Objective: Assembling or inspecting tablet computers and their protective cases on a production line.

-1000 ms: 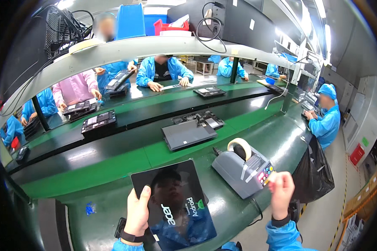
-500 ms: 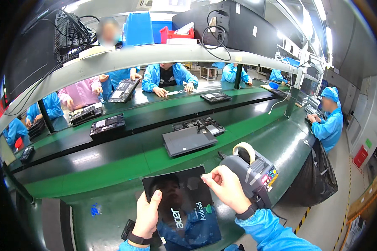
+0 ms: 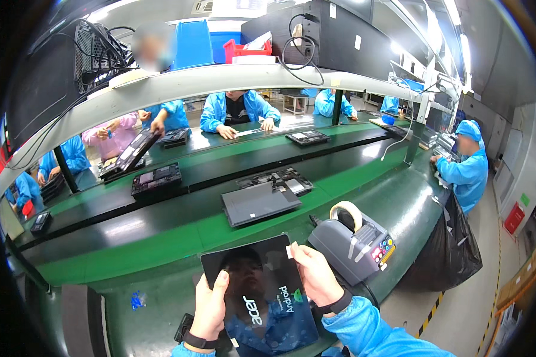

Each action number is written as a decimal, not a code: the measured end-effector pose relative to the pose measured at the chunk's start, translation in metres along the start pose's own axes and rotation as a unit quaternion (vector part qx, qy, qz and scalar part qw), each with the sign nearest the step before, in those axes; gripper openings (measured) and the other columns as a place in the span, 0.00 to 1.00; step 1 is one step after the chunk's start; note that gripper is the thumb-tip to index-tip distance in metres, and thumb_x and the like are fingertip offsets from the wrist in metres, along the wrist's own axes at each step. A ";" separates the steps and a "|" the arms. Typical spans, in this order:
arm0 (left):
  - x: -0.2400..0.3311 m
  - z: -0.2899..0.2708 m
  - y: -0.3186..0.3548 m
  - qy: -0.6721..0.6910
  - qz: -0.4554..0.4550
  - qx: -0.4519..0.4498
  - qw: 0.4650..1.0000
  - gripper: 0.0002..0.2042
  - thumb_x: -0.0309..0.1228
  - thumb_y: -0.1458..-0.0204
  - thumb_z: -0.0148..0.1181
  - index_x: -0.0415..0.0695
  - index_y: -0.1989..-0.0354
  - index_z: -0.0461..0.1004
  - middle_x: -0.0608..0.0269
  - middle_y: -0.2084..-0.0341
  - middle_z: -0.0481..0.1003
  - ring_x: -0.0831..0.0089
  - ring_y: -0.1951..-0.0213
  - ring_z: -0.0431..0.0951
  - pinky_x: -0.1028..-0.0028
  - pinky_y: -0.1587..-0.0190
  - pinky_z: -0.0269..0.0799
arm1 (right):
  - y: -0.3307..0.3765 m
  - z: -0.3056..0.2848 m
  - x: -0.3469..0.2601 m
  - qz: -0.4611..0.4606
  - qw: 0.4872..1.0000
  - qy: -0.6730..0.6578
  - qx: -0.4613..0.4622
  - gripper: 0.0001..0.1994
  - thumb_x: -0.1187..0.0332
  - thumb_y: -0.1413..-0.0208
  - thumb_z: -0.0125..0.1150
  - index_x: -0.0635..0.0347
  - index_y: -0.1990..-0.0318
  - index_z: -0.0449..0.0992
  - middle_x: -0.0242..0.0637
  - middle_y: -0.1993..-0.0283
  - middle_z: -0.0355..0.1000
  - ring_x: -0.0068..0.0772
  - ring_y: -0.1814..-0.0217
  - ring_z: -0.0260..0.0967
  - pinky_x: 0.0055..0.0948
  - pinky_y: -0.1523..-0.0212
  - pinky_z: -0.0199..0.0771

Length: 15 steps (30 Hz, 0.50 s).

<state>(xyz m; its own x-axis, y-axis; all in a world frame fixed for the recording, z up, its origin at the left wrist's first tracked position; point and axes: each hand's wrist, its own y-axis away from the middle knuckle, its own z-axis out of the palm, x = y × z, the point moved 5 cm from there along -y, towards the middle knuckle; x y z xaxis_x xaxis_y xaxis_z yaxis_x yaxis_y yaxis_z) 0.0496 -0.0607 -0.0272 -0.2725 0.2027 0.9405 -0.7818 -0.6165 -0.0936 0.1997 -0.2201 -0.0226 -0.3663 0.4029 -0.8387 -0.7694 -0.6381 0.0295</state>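
Gripping the tablet [image 3: 262,297] at its left edge, my left hand [image 3: 209,306] tilts it face up; my right hand [image 3: 312,275] pinches a small white strip [image 3: 289,251] at its top right corner. At two o'clock sits the grey tape dispenser [image 3: 351,247], within reach. At eleven, blue [image 3: 192,43] and red bins [image 3: 244,49] stand on the shelf.

One glossy black tablet [image 3: 262,297], held by two hands, left [image 3: 210,309] and right [image 3: 314,275]. One grey tape dispenser [image 3: 354,247] carrying one tape roll [image 3: 346,213]. One dark slab-like device [image 3: 259,203] lies on the green surface [image 3: 161,244]. One black bag [image 3: 443,253].
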 end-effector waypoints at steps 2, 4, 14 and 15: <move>0.003 0.001 0.001 -0.009 0.001 0.004 1.000 0.17 0.34 0.41 0.53 0.37 0.48 0.67 0.59 0.56 0.74 0.72 0.58 0.75 0.71 0.54 0.72 | 0.002 0.006 -0.003 0.024 0.999 -0.022 0.008 0.13 0.60 0.39 0.56 0.62 0.59 0.76 0.27 0.66 0.73 0.16 0.68 0.67 0.19 0.65 0.68; 0.010 0.006 0.005 0.054 -0.028 -0.010 0.998 0.19 0.36 0.41 0.55 0.36 0.47 0.67 0.58 0.54 0.73 0.72 0.55 0.74 0.71 0.51 0.70 | 0.005 0.015 -0.002 0.097 0.992 -0.073 -0.019 0.13 0.60 0.39 0.55 0.62 0.58 0.75 0.29 0.66 0.73 0.17 0.68 0.69 0.21 0.65 0.71; 0.013 0.003 0.002 0.063 -0.025 -0.008 0.998 0.18 0.35 0.41 0.54 0.36 0.47 0.66 0.57 0.55 0.73 0.71 0.57 0.74 0.71 0.53 0.72 | 0.020 0.018 -0.038 -0.239 0.928 0.280 0.066 0.10 0.70 0.43 0.59 0.69 0.59 0.77 0.35 0.65 0.77 0.17 0.64 0.71 0.19 0.62 0.71; 0.012 0.002 0.003 0.053 -0.018 0.000 0.998 0.18 0.35 0.41 0.54 0.36 0.48 0.66 0.57 0.55 0.73 0.72 0.57 0.74 0.71 0.52 0.71 | 0.017 0.022 -0.036 -0.233 0.926 0.288 0.070 0.10 0.71 0.43 0.60 0.69 0.58 0.78 0.34 0.66 0.77 0.16 0.65 0.70 0.18 0.61 0.71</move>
<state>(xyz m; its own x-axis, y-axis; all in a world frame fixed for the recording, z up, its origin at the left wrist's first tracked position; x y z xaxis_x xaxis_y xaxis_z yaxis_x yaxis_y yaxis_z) 0.0450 -0.0612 -0.0157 -0.3027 0.3042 0.9032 -0.7921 -0.6073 -0.0609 0.1884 -0.2311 0.0202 0.3325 0.1702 -0.9276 -0.8489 -0.3744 -0.3730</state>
